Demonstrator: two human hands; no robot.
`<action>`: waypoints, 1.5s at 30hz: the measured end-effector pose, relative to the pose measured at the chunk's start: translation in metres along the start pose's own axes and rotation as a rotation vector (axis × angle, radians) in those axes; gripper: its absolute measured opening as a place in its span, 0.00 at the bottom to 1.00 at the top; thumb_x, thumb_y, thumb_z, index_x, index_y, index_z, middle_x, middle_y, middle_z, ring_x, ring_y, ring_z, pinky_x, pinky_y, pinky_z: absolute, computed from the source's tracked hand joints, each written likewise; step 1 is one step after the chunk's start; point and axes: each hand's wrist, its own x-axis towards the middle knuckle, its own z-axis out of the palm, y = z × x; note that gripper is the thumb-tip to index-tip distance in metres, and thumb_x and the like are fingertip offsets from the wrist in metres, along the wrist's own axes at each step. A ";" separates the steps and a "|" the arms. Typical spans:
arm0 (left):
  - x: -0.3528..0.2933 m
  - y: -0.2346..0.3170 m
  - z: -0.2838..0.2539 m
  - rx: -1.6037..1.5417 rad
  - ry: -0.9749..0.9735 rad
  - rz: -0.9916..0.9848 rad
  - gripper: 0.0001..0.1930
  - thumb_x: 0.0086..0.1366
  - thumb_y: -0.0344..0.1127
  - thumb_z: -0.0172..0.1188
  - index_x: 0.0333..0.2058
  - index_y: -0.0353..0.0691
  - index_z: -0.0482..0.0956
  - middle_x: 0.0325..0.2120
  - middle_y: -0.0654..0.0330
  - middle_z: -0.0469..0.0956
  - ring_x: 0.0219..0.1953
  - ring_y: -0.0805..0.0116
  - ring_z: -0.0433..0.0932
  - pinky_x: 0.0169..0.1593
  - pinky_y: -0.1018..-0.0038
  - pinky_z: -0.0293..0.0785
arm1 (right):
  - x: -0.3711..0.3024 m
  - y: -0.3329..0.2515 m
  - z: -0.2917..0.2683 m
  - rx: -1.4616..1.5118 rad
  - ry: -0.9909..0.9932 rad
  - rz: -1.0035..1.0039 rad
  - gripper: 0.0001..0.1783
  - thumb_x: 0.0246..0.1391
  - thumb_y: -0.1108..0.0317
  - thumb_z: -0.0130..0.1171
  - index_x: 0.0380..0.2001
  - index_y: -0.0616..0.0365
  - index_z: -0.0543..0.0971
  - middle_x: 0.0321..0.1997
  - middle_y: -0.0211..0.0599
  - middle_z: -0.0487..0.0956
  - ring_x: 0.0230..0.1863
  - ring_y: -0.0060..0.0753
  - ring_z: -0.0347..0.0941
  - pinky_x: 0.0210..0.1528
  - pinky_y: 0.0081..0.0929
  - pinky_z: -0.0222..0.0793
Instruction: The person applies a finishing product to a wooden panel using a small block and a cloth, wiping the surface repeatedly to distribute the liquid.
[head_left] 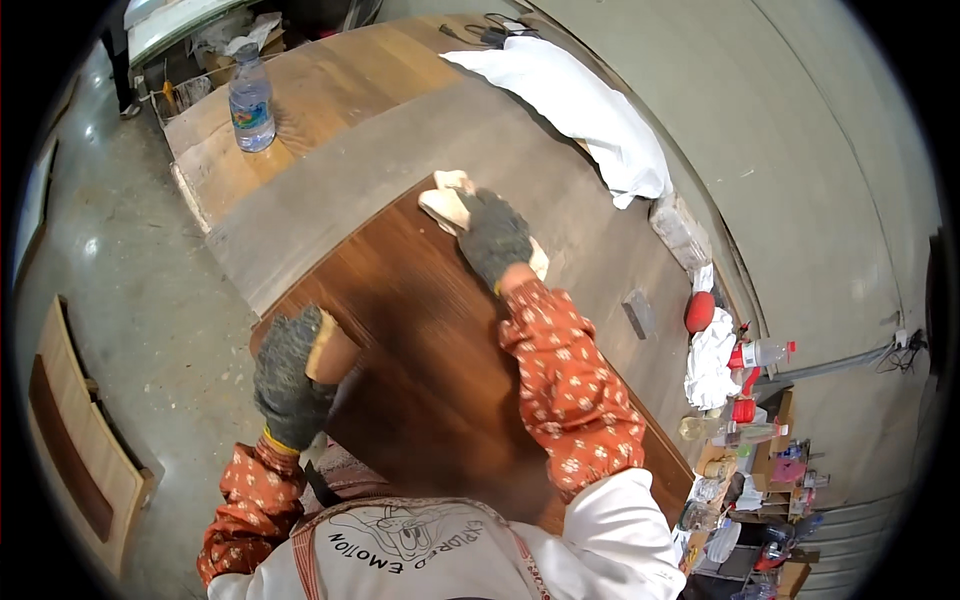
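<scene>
A dark brown wooden panel (400, 290) with visible grain lies in front of me on a work table. My right hand (493, 235), in a dark grey glove, is closed on a cream cloth (447, 208) and presses it at the panel's far corner. Part of this cloth sticks out on both sides of the glove. At the panel's left edge is my left hand (290, 375), also gloved, closed round a tan, block-like piece (332, 350) with a pale edge. Whether that piece is a sanding block or something else, I cannot tell.
A water bottle (251, 100) stands at the table's far left. White sheeting (570, 95) lies along the back, near a black cable (490, 35). A small grey block (638, 313) rests right of my arm. Bottles and clutter (740, 430) line the right side. A framed panel (85, 440) is on the left.
</scene>
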 end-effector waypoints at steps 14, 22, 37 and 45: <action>0.002 -0.007 -0.002 -0.184 -0.052 -0.100 0.27 0.47 0.38 0.60 0.49 0.38 0.74 0.47 0.53 0.75 0.51 0.48 0.72 0.59 0.51 0.61 | 0.018 -0.007 -0.004 -0.168 -0.258 0.007 0.19 0.45 0.70 0.50 0.44 0.58 0.74 0.49 0.48 0.74 0.48 0.48 0.71 0.48 0.41 0.68; -0.005 -0.012 -0.001 -0.190 -0.019 -0.083 0.24 0.53 0.41 0.56 0.48 0.36 0.74 0.46 0.52 0.74 0.50 0.46 0.71 0.58 0.51 0.61 | -0.052 0.042 -0.003 -0.275 -0.238 0.020 0.25 0.47 0.69 0.52 0.51 0.35 0.73 0.52 0.41 0.71 0.50 0.48 0.70 0.49 0.42 0.67; -0.005 -0.014 -0.001 -0.221 0.014 -0.066 0.25 0.50 0.38 0.57 0.49 0.38 0.73 0.48 0.52 0.74 0.50 0.46 0.71 0.58 0.49 0.61 | -0.065 0.029 -0.027 -0.399 -0.406 0.045 0.27 0.53 0.57 0.52 0.54 0.58 0.69 0.53 0.47 0.71 0.54 0.47 0.68 0.53 0.43 0.63; -0.008 -0.014 -0.003 -0.187 0.034 -0.035 0.23 0.53 0.37 0.56 0.49 0.35 0.73 0.47 0.52 0.74 0.49 0.47 0.72 0.57 0.51 0.62 | 0.000 -0.029 -0.006 -0.144 -0.158 0.110 0.19 0.49 0.65 0.51 0.44 0.60 0.75 0.44 0.45 0.76 0.46 0.48 0.72 0.49 0.41 0.66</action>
